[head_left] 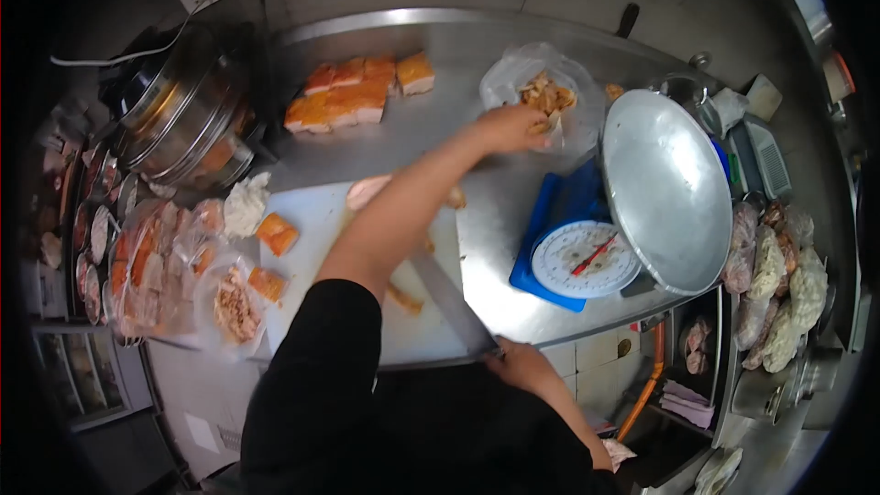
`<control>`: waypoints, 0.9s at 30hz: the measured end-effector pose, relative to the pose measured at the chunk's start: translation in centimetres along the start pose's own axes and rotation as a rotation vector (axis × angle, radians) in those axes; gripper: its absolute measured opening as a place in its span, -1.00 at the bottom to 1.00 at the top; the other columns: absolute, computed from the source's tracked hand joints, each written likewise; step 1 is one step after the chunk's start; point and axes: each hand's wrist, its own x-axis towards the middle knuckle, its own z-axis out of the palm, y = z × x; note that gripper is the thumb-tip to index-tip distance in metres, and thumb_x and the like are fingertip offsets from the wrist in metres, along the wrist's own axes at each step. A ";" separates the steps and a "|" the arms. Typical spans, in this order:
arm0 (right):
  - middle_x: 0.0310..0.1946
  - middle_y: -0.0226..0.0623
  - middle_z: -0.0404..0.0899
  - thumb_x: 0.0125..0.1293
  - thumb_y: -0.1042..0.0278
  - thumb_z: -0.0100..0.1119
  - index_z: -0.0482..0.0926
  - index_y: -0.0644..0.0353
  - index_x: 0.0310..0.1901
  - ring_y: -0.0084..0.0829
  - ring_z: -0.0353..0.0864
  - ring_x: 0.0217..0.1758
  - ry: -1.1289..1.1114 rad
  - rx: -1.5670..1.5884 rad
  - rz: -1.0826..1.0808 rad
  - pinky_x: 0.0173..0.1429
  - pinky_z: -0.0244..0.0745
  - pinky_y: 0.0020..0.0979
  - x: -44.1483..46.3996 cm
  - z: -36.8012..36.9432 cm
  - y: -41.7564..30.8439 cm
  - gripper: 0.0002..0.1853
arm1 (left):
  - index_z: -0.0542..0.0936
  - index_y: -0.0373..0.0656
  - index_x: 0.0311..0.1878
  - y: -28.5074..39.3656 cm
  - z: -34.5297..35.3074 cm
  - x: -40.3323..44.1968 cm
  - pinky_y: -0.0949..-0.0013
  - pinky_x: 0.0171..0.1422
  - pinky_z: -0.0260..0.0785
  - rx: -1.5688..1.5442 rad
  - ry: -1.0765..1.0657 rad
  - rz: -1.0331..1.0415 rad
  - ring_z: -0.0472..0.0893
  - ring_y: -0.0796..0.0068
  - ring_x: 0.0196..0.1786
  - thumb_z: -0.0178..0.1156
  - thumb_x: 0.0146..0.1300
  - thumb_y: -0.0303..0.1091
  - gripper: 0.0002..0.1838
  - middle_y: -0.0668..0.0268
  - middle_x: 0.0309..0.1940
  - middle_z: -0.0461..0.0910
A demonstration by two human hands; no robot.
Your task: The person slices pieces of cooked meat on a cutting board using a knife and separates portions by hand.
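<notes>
My left hand [513,129] reaches across to a clear plastic bag [500,82] holding chopped, browned meat pieces [548,92]. Its fingers are curled together at the bag's near side; what they hold, if anything, is unclear. My right hand [527,368] grips a knife [456,307] by its handle near the front edge. The blade lies slanted over a white cutting board [312,197]. On the board are a pale piece of meat [367,191], partly under my forearm, a small strip of meat [403,300], and two golden-skinned chunks [278,234] at the left.
Golden-skinned meat slabs [339,110] rest on the steel counter [440,46]. To the right stands a blue dial scale [587,258] with a big metal pan [667,188]. Left are a bag of shredded meat [236,304], bagged meat [147,257] and a steel pot [183,119].
</notes>
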 end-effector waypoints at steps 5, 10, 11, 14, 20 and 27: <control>0.05 0.26 0.68 0.48 0.00 0.17 0.51 0.27 0.34 0.22 0.64 0.19 0.058 0.093 0.086 0.33 0.52 0.03 -0.2 1.9 0.3 -0.42 | 0.69 -0.08 0.10 -0.3 -8.6 -14.8 0.27 0.06 0.56 -0.036 0.090 -0.008 0.74 0.31 -0.09 0.27 0.45 0.08 -0.57 0.22 -0.11 0.78; -0.20 0.18 0.73 0.45 0.09 0.21 0.55 0.13 0.27 0.21 0.72 -0.07 0.132 0.099 0.052 0.09 0.59 0.05 -0.4 2.4 -0.3 -0.54 | 0.72 -0.13 -0.10 -0.5 -4.5 -31.2 0.13 0.07 0.52 -0.018 -0.197 -0.207 0.68 0.15 -0.03 0.27 0.27 -0.32 -0.81 0.23 -0.11 0.75; -0.29 0.13 0.72 0.45 0.12 0.21 0.56 0.13 0.25 0.11 0.73 -0.23 0.124 0.111 0.065 -0.02 0.61 0.00 -0.6 2.3 -0.7 -0.57 | 0.73 -0.11 -0.10 -1.1 -1.4 -33.5 0.14 0.10 0.49 0.031 -0.118 -0.092 0.65 0.18 0.02 0.29 0.22 -0.35 -0.81 0.28 -0.09 0.73; -0.46 0.00 0.67 0.46 0.19 0.21 0.57 0.13 0.22 -0.12 0.68 -0.52 0.129 0.145 0.088 -0.24 0.60 -0.11 -1.2 2.2 -1.9 -0.62 | 0.74 -0.07 -0.09 -0.8 4.1 -37.5 0.17 0.17 0.43 0.152 0.017 0.002 0.58 0.25 0.11 0.33 0.16 -0.39 -0.77 0.36 -0.07 0.67; -0.64 -0.18 0.57 0.46 0.23 0.23 0.57 0.13 0.19 -0.31 0.58 -0.68 0.187 0.121 0.077 -0.39 0.53 -0.20 -1.5 3.0 -2.7 -0.66 | 0.74 -0.06 -0.10 0.2 7.4 -39.0 0.19 0.20 0.39 0.200 0.324 -0.054 0.55 0.30 0.10 0.36 0.13 -0.42 -0.76 0.34 -0.12 0.59; -0.52 0.00 0.67 0.46 0.14 0.21 0.59 0.21 0.11 -0.01 0.70 -0.44 0.213 0.011 0.055 -0.19 0.58 -0.01 -1.7 2.9 -2.5 -0.65 | 0.68 -0.19 -0.09 0.9 10.7 -39.0 0.13 0.13 0.49 0.106 0.577 -0.093 0.59 0.12 0.02 0.35 0.14 -0.50 -0.76 0.23 -0.08 0.60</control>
